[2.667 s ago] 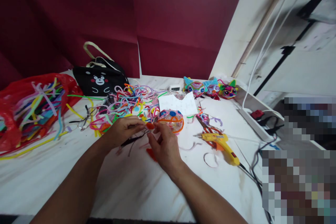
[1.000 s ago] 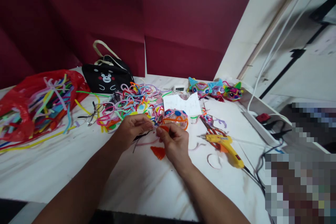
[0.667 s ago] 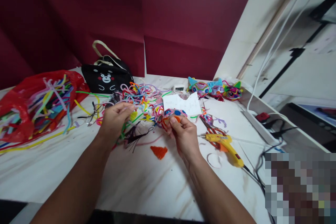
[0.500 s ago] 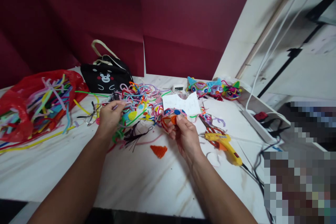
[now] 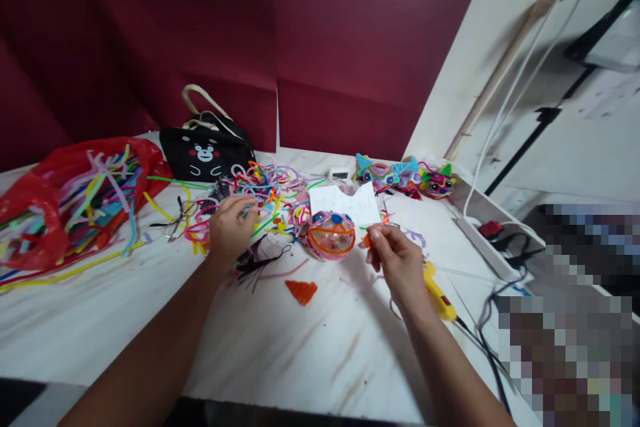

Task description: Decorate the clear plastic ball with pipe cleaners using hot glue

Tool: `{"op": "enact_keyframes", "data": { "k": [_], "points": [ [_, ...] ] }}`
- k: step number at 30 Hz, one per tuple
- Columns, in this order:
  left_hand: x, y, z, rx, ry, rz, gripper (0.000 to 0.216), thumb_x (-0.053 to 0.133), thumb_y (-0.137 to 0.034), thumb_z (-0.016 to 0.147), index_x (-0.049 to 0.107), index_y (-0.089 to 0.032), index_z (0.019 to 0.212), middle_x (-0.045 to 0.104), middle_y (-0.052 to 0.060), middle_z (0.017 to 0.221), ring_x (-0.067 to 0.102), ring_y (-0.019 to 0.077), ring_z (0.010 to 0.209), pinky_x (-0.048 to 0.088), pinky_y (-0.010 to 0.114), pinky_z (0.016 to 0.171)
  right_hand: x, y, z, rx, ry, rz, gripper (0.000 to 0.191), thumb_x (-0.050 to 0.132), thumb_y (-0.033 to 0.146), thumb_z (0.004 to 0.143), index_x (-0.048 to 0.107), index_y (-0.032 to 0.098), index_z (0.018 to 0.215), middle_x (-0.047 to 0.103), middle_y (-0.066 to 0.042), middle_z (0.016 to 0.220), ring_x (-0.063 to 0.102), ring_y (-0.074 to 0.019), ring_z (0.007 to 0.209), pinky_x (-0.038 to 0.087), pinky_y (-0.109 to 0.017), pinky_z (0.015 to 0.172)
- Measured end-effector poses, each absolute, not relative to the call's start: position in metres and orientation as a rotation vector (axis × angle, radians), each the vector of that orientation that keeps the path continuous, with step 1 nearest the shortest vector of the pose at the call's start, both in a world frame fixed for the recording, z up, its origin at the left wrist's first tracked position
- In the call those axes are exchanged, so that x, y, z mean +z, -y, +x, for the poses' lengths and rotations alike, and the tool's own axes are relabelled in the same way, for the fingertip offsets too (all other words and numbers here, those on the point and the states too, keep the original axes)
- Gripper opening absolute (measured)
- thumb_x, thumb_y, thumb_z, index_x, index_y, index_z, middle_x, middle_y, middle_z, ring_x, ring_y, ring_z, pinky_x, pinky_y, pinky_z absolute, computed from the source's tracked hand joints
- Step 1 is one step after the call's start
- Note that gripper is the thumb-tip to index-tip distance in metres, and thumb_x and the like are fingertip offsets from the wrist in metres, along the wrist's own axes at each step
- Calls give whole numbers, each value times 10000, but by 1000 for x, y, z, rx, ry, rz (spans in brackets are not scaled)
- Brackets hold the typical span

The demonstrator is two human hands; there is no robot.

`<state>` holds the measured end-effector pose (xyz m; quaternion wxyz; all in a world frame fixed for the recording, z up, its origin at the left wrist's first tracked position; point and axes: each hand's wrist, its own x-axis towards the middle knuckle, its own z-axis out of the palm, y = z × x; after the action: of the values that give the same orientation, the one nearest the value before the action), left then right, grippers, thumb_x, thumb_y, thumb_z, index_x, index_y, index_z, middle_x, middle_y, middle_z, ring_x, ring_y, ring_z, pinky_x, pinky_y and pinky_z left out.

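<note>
My left hand [image 5: 233,230] is over the front of a heap of loose pipe cleaners [image 5: 273,180], its bent fingers slightly apart; I make out nothing held in them. Between thumb and fingers of my right hand [image 5: 397,257] is a small orange pipe-cleaner piece [image 5: 368,240], mostly covered by the fingertips. Just left of that hand sits a round ornament [image 5: 331,237] with blue eyes and an orange outline around its clear front. Nearer me, an orange pipe-cleaner triangle [image 5: 301,291] lies flat on the table.
A yellow glue gun [image 5: 440,293] lies partly behind my right wrist, its cord running right. White paper [image 5: 345,203] is behind the ornament. Finished animal-face ornaments [image 5: 383,175] stand at the back right. On the left are a red bag [image 5: 50,240] of pipe cleaners, eyeglasses [image 5: 173,220] and a black bag [image 5: 205,153].
My right hand has moved right, away from the round ornament, carrying the orange piece and uncovering the ornament's front. My left hand has shifted right over the heap. The view has tilted slightly.
</note>
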<state>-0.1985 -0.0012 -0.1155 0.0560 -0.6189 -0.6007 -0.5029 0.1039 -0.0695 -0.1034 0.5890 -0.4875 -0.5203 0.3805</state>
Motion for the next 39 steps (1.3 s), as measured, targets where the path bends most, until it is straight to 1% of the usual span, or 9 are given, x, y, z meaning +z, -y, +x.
{"op": "enact_keyframes", "data": {
  "k": [4, 10, 13, 15, 17, 18, 20, 28, 39],
  "points": [
    [-123, 2, -193, -1495, 1817, -1943, 244, 572, -327, 850, 770, -193, 898, 759, 35, 886, 569, 138, 549, 508, 289, 646, -117, 79, 119, 697, 1502, -1311, 347, 549, 484, 929, 652, 192, 772, 609, 10, 590, 500, -121, 479, 364, -244, 505],
    [-114, -2, -187, -1439, 1859, -1927, 338, 475, -291, 908, 719, -147, 1093, 676, 125, 1267, 632, 128, 618, 537, 290, 637, -128, 91, 114, 353, 1861, -1405, 330, 459, 330, 962, 672, 186, 755, 639, -38, 582, 553, -170, 522, 299, -287, 568],
    [-102, -21, -180, -1266, 1928, -2089, 336, 430, -286, 962, 705, -158, 1106, 733, 82, 1124, 670, 128, 627, 548, 261, 632, -132, 94, 111, 211, 1964, -1389, 333, 421, 290, 992, 677, 184, 806, 695, -55, 658, 592, -168, 543, 292, -286, 566],
    [-98, -43, -172, -1067, 1978, -2231, 272, 493, -282, 964, 716, -178, 1077, 763, 42, 950, 713, 175, 780, 565, 267, 731, -134, 96, 107, 124, 2014, -1361, 310, 424, 271, 1004, 669, 187, 834, 712, -57, 704, 612, -167, 563, 289, -284, 561],
    [-98, -65, -165, -842, 2018, -2333, 212, 580, -307, 960, 702, -175, 1074, 736, 64, 1063, 695, 207, 947, 569, 353, 865, -136, 100, 101, 38, 2041, -1330, 291, 428, 230, 1004, 654, 189, 827, 701, -56, 705, 615, -171, 573, 280, -291, 557],
    [-100, -75, -161, -728, 2043, -2370, 265, 612, -339, 958, 657, -157, 1146, 691, 86, 1154, 676, 212, 1000, 573, 422, 881, -137, 102, 98, -2, 2049, -1313, 290, 426, 200, 999, 644, 190, 808, 687, -52, 687, 609, -172, 567, 272, -297, 555],
    [-105, -91, -156, -536, 2112, -2377, 321, 619, -349, 956, 621, -169, 1222, 647, 102, 1238, 657, 230, 1053, 572, 446, 894, -138, 106, 92, -65, 2069, -1268, 279, 442, 151, 980, 623, 201, 773, 658, -31, 649, 591, -165, 546, 262, -304, 548],
    [-122, -107, -158, -190, 2276, -2242, 360, 626, -350, 950, 600, -174, 1264, 628, 107, 1273, 647, 247, 1091, 568, 457, 905, -135, 113, 82, -171, 2078, -1092, 246, 469, 77, 951, 561, 216, 769, 601, 18, 611, 541, -151, 512, 273, -299, 517],
    [-132, -125, -169, -193, 2289, -2286, 359, 625, -350, 951, 600, -174, 1263, 628, 107, 1272, 646, 247, 1091, 567, 458, 906, -136, 109, 82, -156, 2061, -1031, 236, 459, 127, 996, 592, 200, 815, 580, 16, 602, 531, -150, 498, 333, -302, 492]
  ]
}}
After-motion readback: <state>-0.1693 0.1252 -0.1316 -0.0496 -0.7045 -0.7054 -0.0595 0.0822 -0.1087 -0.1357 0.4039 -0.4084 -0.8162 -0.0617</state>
